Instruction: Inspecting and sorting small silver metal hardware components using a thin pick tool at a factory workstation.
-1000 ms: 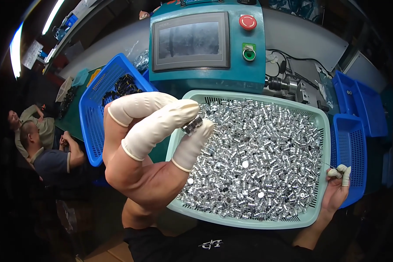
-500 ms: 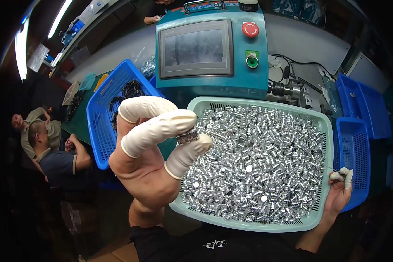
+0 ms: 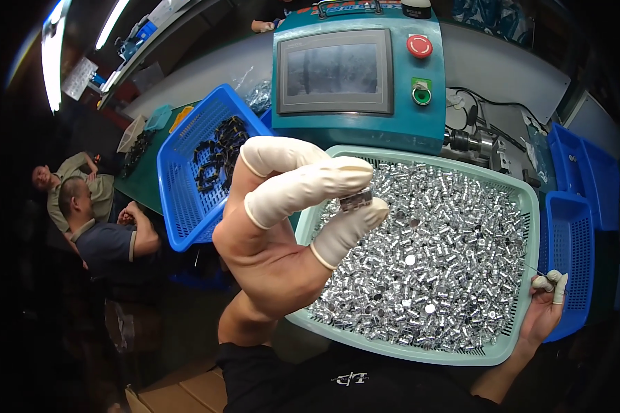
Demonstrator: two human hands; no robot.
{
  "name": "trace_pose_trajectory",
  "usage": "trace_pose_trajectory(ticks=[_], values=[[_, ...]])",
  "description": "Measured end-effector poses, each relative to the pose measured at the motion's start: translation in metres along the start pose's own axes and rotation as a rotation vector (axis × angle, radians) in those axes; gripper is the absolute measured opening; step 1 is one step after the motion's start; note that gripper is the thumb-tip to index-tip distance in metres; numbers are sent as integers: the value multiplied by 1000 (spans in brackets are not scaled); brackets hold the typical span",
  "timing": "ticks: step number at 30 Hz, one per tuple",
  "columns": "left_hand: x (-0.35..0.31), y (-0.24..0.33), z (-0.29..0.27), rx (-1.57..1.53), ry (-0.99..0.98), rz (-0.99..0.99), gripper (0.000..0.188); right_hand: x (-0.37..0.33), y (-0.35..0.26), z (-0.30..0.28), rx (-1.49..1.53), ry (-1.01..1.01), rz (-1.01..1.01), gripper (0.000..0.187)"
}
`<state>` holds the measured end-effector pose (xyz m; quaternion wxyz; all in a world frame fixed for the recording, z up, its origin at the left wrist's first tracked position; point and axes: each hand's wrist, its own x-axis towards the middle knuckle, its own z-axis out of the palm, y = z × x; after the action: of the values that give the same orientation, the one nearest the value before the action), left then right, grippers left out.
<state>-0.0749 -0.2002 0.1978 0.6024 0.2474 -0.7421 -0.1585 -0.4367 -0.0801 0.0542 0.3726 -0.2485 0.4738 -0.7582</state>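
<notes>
My left hand [image 3: 275,241], with white finger cots on its thumb and fingers, is raised over the left side of a pale green basket [image 3: 420,354]. Thumb and fingertip pinch a small shiny metal cylinder [image 3: 356,200]. Many similar silver metal parts [image 3: 420,268] fill the basket. Beside the basket's right rim, my right hand [image 3: 543,313], also in finger cots, is closed on a thin metal rod [image 3: 532,268] that points toward the basket. The rod's other end is hidden by the fingers, so its exact kind does not show.
Behind the basket stands a teal machine [image 3: 358,127] with a screen and a red button [image 3: 419,46]. A blue basket [image 3: 186,196] with black parts is at the left. Blue bins [image 3: 577,261] stand at the right. Two people [image 3: 110,227] sit at the far left.
The view has shifted a little, so most of the scene sits further right. My left hand has moved slightly right over the basket, still pinching the metal cylinder. My right hand keeps its grip.
</notes>
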Motion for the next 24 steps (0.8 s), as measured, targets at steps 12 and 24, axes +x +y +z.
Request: trace_pose_trajectory(ticks=[12,24], values=[[-1,2,3,60,-20,40,38,0,3,-2,13,-5,-4,30],[-1,16,18,51,-74,48,39,-5,-2,-1,50,9,15,37]])
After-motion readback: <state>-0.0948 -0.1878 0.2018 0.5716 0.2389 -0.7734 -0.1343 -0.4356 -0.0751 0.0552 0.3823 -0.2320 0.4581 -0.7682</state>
